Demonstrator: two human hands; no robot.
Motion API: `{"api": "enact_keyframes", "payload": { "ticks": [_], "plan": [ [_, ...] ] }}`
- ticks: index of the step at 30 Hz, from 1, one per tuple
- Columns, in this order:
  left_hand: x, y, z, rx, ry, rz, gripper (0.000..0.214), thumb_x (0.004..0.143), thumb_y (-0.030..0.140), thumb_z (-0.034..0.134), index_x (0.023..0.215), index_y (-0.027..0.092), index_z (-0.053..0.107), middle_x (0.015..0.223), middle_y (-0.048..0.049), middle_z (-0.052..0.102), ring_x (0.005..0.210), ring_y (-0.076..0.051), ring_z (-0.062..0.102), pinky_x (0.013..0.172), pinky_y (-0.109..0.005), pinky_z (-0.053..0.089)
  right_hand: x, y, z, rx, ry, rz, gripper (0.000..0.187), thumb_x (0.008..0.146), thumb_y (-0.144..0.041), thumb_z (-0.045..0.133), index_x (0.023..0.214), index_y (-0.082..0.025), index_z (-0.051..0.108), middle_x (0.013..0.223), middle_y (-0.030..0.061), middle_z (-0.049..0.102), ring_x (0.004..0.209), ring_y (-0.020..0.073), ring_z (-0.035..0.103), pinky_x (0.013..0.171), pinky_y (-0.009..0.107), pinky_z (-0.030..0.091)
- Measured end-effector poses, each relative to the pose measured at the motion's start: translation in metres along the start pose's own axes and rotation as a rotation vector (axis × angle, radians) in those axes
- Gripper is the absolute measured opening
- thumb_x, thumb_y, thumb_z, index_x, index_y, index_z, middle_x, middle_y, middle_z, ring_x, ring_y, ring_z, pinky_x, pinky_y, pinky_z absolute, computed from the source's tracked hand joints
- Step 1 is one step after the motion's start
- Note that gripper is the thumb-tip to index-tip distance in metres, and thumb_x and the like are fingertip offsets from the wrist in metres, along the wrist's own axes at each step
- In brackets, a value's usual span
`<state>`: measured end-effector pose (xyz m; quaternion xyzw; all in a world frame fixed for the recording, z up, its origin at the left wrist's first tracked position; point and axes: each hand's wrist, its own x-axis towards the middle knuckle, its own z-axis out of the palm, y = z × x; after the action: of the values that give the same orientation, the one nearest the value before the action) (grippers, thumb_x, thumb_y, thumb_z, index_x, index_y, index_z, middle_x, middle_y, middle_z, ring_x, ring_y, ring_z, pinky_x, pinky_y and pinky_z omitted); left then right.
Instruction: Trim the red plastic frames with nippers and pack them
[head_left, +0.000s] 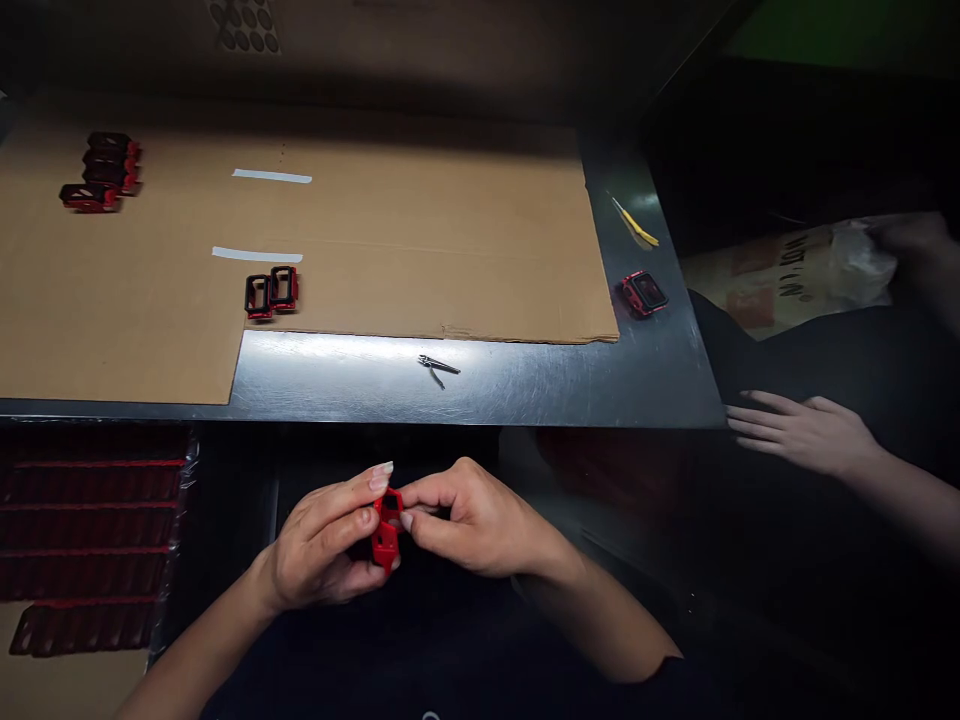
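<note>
My left hand point(326, 545) is closed around a small red plastic case point(385, 545) with openings in its side, held below the table's front edge. From the other side, my right hand point(472, 525) pinches the case's right edge between thumb and forefinger. Whether a smaller piece sits between those fingertips is too small to tell. On the cardboard above lie two black-and-red frames point(271, 291), shaped like watch cases, side by side. A small pair of pliers point(438, 368) rests on the bare metal strip nearest my hands.
Several similar cases point(109, 170) stand grouped at far left on the cardboard point(420, 200). At the metal table's point(337, 380) right end lie a yellow-handled tool point(636, 222) and another case point(643, 292). Rows of dark red parts point(90, 540) fill the lower left. A co-worker's hand point(806, 430) is at right.
</note>
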<state>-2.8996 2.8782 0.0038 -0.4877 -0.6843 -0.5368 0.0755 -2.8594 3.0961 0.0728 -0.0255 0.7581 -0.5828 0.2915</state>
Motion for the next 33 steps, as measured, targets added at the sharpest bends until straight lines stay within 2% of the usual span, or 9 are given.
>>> {"api": "enact_keyframes", "payload": {
  "ticks": [5, 11, 14, 20, 24, 27, 29, 31, 33],
  "plan": [
    [-0.001, -0.001, -0.001, -0.006, -0.006, 0.021, 0.076, 0.076, 0.01, 0.08, 0.144, 0.012, 0.046, 0.139, -0.0172, 0.06, 0.129, -0.03, 0.061, 0.097, -0.043, 0.063, 0.002, 0.002, 0.002, 0.031, 0.036, 0.033, 0.019, 0.087, -0.018, 0.058, 0.076, -0.016, 0.074, 0.055, -0.0079, 0.046, 0.05, 0.0034, 0.036, 0.047, 0.017, 0.028],
    [-0.001, -0.002, 0.0, -0.036, -0.025, 0.033, 0.08, 0.077, 0.007, 0.078, 0.149, 0.011, 0.041, 0.144, -0.0178, 0.055, 0.135, -0.029, 0.055, 0.103, -0.04, 0.059, 0.007, 0.001, 0.012, 0.023, 0.144, 0.1, 0.02, 0.085, -0.024, 0.061, 0.072, -0.015, 0.073, 0.058, -0.0057, 0.061, 0.05, 0.0044, 0.047, 0.048, 0.017, 0.032],
    [-0.001, -0.001, 0.0, -0.047, -0.015, 0.014, 0.079, 0.078, 0.009, 0.077, 0.149, 0.012, 0.041, 0.144, -0.0175, 0.055, 0.134, -0.029, 0.056, 0.101, -0.039, 0.061, 0.008, 0.001, 0.014, 0.022, 0.171, 0.111, 0.021, 0.085, -0.026, 0.062, 0.07, -0.015, 0.073, 0.057, -0.0055, 0.061, 0.051, 0.0045, 0.048, 0.048, 0.017, 0.033],
    [-0.003, -0.001, 0.002, -0.044, -0.005, 0.007, 0.083, 0.078, 0.013, 0.079, 0.151, 0.012, 0.04, 0.143, -0.0162, 0.056, 0.133, -0.028, 0.057, 0.102, -0.04, 0.06, 0.005, 0.003, 0.004, 0.053, 0.054, 0.066, 0.017, 0.084, -0.019, 0.06, 0.074, -0.017, 0.074, 0.058, -0.0075, 0.056, 0.051, 0.0032, 0.041, 0.047, 0.016, 0.029],
    [-0.004, -0.002, 0.005, -0.044, -0.002, -0.013, 0.083, 0.078, 0.014, 0.079, 0.151, 0.013, 0.039, 0.147, -0.0151, 0.053, 0.134, -0.026, 0.057, 0.104, -0.038, 0.059, 0.007, 0.001, 0.009, 0.02, 0.136, 0.1, 0.018, 0.082, -0.021, 0.061, 0.067, -0.016, 0.071, 0.055, -0.0065, 0.058, 0.049, 0.0039, 0.044, 0.047, 0.017, 0.031],
    [-0.005, -0.003, 0.006, -0.055, 0.007, -0.038, 0.083, 0.077, 0.015, 0.08, 0.15, 0.013, 0.041, 0.146, -0.0154, 0.054, 0.132, -0.027, 0.058, 0.102, -0.038, 0.06, 0.01, 0.001, 0.015, -0.034, 0.236, 0.11, 0.027, 0.083, -0.024, 0.061, 0.058, -0.015, 0.065, 0.05, -0.0046, 0.057, 0.044, 0.0048, 0.043, 0.045, 0.019, 0.03],
    [-0.007, -0.003, 0.006, -0.078, 0.015, -0.062, 0.082, 0.076, 0.016, 0.081, 0.149, 0.012, 0.043, 0.143, -0.0164, 0.056, 0.13, -0.028, 0.06, 0.101, -0.04, 0.06, 0.011, 0.004, 0.016, -0.014, 0.24, 0.094, 0.038, 0.089, -0.028, 0.055, 0.055, -0.015, 0.065, 0.05, -0.0025, 0.06, 0.043, 0.0058, 0.045, 0.046, 0.021, 0.031],
    [-0.008, -0.004, 0.007, -0.11, 0.027, -0.089, 0.081, 0.075, 0.018, 0.082, 0.147, 0.011, 0.045, 0.139, -0.018, 0.058, 0.127, -0.029, 0.062, 0.101, -0.042, 0.06, 0.01, 0.01, 0.014, 0.063, 0.223, 0.082, 0.048, 0.096, -0.031, 0.047, 0.056, -0.015, 0.067, 0.055, 0.0006, 0.067, 0.047, 0.0078, 0.053, 0.051, 0.022, 0.037],
    [-0.01, -0.004, 0.008, -0.145, 0.043, -0.12, 0.08, 0.074, 0.018, 0.083, 0.145, 0.01, 0.047, 0.136, -0.0192, 0.059, 0.125, -0.031, 0.063, 0.099, -0.045, 0.061, 0.009, 0.017, 0.011, 0.166, 0.207, 0.076, 0.049, 0.099, -0.032, 0.042, 0.064, -0.015, 0.073, 0.064, 0.003, 0.073, 0.057, 0.0113, 0.062, 0.062, 0.023, 0.044]
  ]
}}
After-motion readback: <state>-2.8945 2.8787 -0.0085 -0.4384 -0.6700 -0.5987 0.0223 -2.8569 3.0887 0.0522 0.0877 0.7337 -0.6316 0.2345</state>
